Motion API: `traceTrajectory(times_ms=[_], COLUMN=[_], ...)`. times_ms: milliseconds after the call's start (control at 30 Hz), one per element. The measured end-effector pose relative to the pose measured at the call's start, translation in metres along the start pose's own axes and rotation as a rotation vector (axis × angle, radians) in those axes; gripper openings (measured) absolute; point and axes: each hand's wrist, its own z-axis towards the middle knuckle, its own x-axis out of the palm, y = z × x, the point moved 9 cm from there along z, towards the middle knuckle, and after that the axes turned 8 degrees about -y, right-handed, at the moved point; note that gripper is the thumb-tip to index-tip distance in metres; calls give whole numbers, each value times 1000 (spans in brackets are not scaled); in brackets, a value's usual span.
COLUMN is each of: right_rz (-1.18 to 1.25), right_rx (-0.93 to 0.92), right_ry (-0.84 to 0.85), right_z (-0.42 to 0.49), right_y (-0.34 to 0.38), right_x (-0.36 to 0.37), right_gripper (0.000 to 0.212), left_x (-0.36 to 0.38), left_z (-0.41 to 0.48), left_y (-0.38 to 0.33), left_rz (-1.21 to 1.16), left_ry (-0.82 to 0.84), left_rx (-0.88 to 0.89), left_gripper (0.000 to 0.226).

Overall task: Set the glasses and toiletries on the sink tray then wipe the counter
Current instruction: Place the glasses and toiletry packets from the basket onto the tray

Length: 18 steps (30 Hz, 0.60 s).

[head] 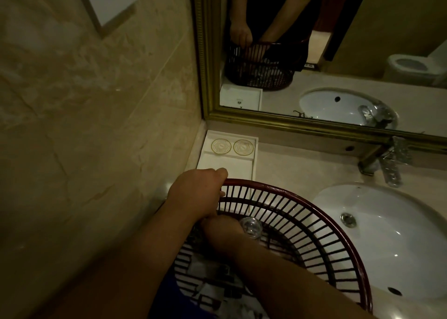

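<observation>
Basket (278,234) rim is gripped by the left hand (196,193) for steadiness, while a glass (250,226) inside is clasped by the right hand (222,229), presumably destined for the white tray (227,164) just beyond.

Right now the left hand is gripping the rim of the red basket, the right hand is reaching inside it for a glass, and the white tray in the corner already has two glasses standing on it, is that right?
Not quite. The head view shows the white tray holding only two round coasters, no glasses. The rest holds: the left hand grips the red basket rim, and the right hand is inside it at a glass.
</observation>
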Motion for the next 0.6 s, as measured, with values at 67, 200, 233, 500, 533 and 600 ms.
traceTrajectory(times_ms=[67,200,233,500,533,600], right_rz=[-6,14,7,-18,-18,-16], right_rx=[-10,-12,0,54,59,80], right_ry=[-6,-55,-60,-169,-188,-214], right_z=[-3,-25,-34,-106,-112,-120], right_y=[2,-1,-4,-20,-19,-19], right_x=[-5,-32,-40,-121,-133,-157], right_gripper=[45,64,69,83,82,84], left_x=[0,-2,-3,-4,-3,-3], left_z=[0,0,0,0,0,0], left_y=[0,0,0,-1,-1,0], left_rz=[-6,-18,-17,-37,-33,-13], left_ry=[0,20,21,15,15,15], left_rx=[0,-16,-18,-11,-10,-6], left_gripper=[31,31,32,31,32,31])
